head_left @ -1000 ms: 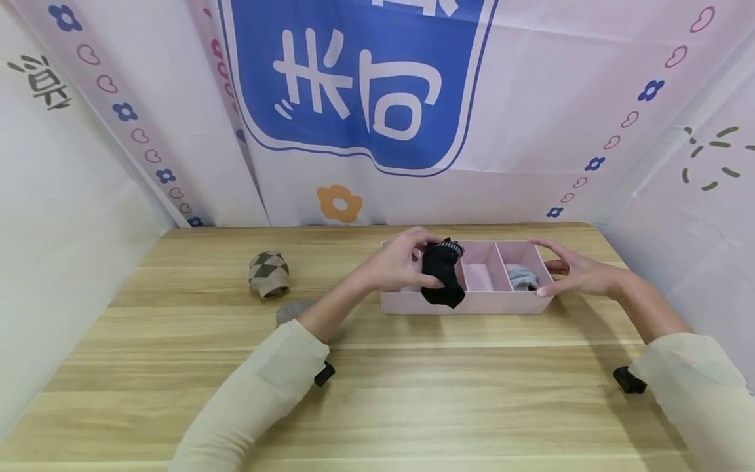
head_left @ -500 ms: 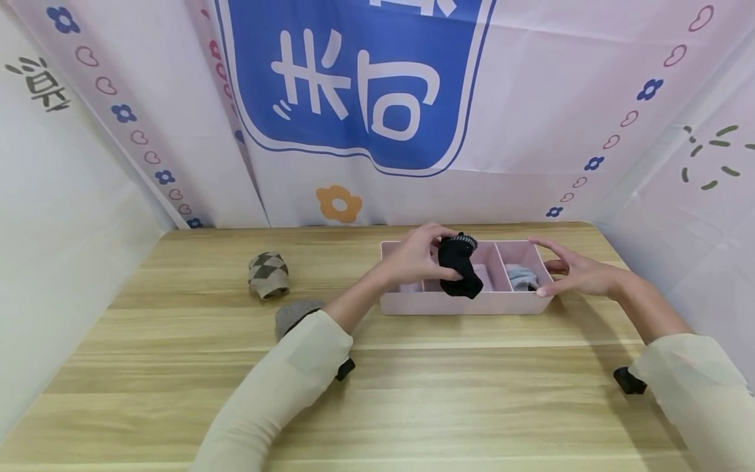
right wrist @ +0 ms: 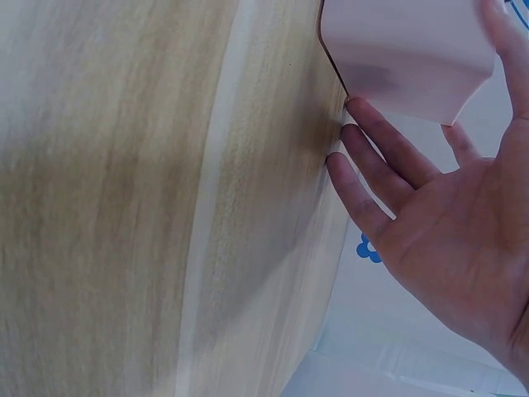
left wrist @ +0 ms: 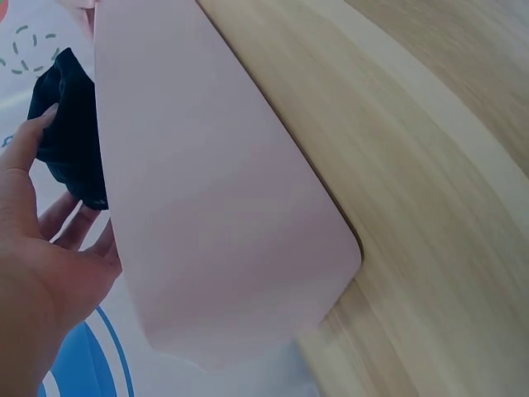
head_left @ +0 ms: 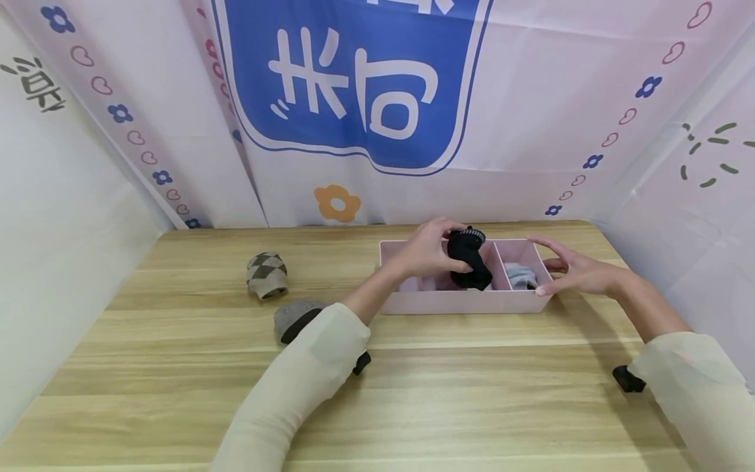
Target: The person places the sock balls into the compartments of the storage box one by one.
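Note:
My left hand [head_left: 429, 252] grips a rolled black sock [head_left: 466, 259] with a striped cuff, thumb in front. It hangs over a middle compartment of the pink divided storage box [head_left: 460, 303]; its lower part dips below the rim. In the left wrist view the outer wall [left wrist: 198, 182] covers part of the black sock [left wrist: 70, 132]. My right hand [head_left: 580, 274] holds the box's right end, thumb at the near corner and index finger at the far corner. In the right wrist view its other fingers [right wrist: 380, 157] extend beside the end wall. A light blue sock [head_left: 519, 275] lies in the rightmost compartment.
On the wooden table [head_left: 472, 393], left of the box, stand a rolled argyle sock [head_left: 267, 274] and a grey sock bundle [head_left: 295, 320] with a dark patch, partly behind my left sleeve [head_left: 307, 373]. A printed cloth [head_left: 531, 131] hangs behind the table.
My left hand has moved to the right along the box with the black sock, which has also come lower into it. The right hand stays at the box's end.

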Available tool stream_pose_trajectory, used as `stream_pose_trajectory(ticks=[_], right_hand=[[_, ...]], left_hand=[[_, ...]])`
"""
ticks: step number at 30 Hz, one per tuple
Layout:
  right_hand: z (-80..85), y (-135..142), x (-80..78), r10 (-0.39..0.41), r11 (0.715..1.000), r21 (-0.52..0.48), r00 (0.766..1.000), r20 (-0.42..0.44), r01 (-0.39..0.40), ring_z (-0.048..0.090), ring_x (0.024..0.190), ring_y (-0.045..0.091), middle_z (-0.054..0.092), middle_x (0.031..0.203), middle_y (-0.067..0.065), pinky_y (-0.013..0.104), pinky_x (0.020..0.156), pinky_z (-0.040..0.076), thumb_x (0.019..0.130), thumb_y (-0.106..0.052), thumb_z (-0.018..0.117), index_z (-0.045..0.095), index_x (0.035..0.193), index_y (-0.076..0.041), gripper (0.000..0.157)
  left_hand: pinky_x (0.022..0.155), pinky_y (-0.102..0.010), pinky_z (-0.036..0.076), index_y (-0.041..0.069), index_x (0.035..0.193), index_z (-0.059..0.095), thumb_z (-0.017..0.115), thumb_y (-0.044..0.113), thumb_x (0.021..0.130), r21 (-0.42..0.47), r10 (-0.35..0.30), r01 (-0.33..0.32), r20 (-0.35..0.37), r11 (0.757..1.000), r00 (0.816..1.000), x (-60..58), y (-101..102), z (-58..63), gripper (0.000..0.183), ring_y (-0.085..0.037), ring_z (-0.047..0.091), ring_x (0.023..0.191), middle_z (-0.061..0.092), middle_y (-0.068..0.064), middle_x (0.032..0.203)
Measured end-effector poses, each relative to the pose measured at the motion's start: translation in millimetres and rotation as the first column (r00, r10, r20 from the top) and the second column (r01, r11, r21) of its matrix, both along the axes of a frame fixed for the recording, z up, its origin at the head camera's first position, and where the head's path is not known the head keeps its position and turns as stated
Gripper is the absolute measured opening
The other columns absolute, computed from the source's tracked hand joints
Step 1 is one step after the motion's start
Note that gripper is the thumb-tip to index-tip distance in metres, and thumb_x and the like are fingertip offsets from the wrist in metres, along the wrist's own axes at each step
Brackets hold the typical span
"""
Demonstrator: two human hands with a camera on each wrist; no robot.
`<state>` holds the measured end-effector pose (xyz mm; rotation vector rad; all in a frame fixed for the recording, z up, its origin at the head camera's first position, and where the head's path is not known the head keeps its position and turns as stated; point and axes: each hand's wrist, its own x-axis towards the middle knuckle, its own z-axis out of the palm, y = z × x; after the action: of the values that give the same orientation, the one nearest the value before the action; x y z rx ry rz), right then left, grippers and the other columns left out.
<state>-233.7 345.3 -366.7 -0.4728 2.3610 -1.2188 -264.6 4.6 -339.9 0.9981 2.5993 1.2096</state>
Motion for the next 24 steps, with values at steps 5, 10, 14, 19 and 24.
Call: stream_pose_trajectory(ticks=[5, 10, 14, 19, 24], right_hand=[[-0.6, 0.3, -0.7, 0.0, 1.0, 0.001, 1.0, -0.003, 0.0, 0.033, 0.143, 0.059, 0.032, 0.155, 0.042, 0.063, 0.109, 0.038, 0.089, -0.012, 0.078, 0.005, 0.166, -0.015, 0.106], [-2.0, 0.2, -1.7, 0.005, 1.0, -0.009, 1.0, -0.005, -0.005, 0.035, 0.141, 0.059, 0.033, 0.154, 0.043, 0.062, 0.107, 0.04, 0.088, -0.011, 0.078, 0.004, 0.166, -0.014, 0.107], [-2.8, 0.6, -1.7, 0.002, 1.0, -0.005, 1.0, -0.007, -0.002, 0.032, 0.143, 0.06, 0.03, 0.155, 0.042, 0.064, 0.108, 0.038, 0.088, -0.011, 0.078, 0.004, 0.166, -0.014, 0.107], [-2.5, 0.8, -0.4, -0.003, 1.0, -0.005, 1.0, -0.005, 0.003, 0.026, 0.145, 0.06, 0.026, 0.157, 0.042, 0.069, 0.11, 0.034, 0.089, -0.013, 0.078, 0.005, 0.166, -0.017, 0.107], [-1.8, 0.6, 0.4, -0.006, 1.0, -0.004, 1.0, -0.008, 0.006, 0.026, 0.146, 0.06, 0.026, 0.157, 0.042, 0.07, 0.111, 0.032, 0.088, -0.013, 0.078, 0.005, 0.166, -0.016, 0.107]], left_hand=[[0.097, -0.026, 0.051, 0.002, 0.143, 0.058, 0.088, 0.02, 0.08, 0.002, 0.015, -0.015, -0.002, 1.0, 1.0, -3.3, 7.3, -2.3, 0.072, -0.026, 0.06, 0.121, 0.061, -0.012, 0.137], [0.096, -0.025, 0.05, 0.002, 0.142, 0.06, 0.088, 0.022, 0.08, -0.001, 0.027, -0.027, -0.006, 1.0, 1.0, -5.4, 15.3, -5.8, 0.071, -0.025, 0.06, 0.118, 0.062, -0.011, 0.134], [0.094, -0.025, 0.048, 0.003, 0.141, 0.061, 0.089, 0.024, 0.079, -0.022, 0.031, -0.031, -0.023, 0.999, 0.999, -5.6, 21.5, -7.0, 0.071, -0.022, 0.059, 0.113, 0.063, -0.011, 0.132], [0.094, -0.025, 0.046, 0.003, 0.139, 0.063, 0.09, 0.026, 0.077, -0.039, 0.043, -0.045, -0.054, 0.998, 0.998, -4.3, 25.1, -7.1, 0.071, -0.02, 0.058, 0.111, 0.065, -0.011, 0.133], [0.097, -0.026, 0.045, 0.003, 0.133, 0.068, 0.092, 0.027, 0.074, -0.046, 0.067, -0.071, -0.079, 0.996, 0.995, -2.3, 25.4, -8.4, 0.069, -0.021, 0.059, 0.114, 0.068, -0.01, 0.129]])
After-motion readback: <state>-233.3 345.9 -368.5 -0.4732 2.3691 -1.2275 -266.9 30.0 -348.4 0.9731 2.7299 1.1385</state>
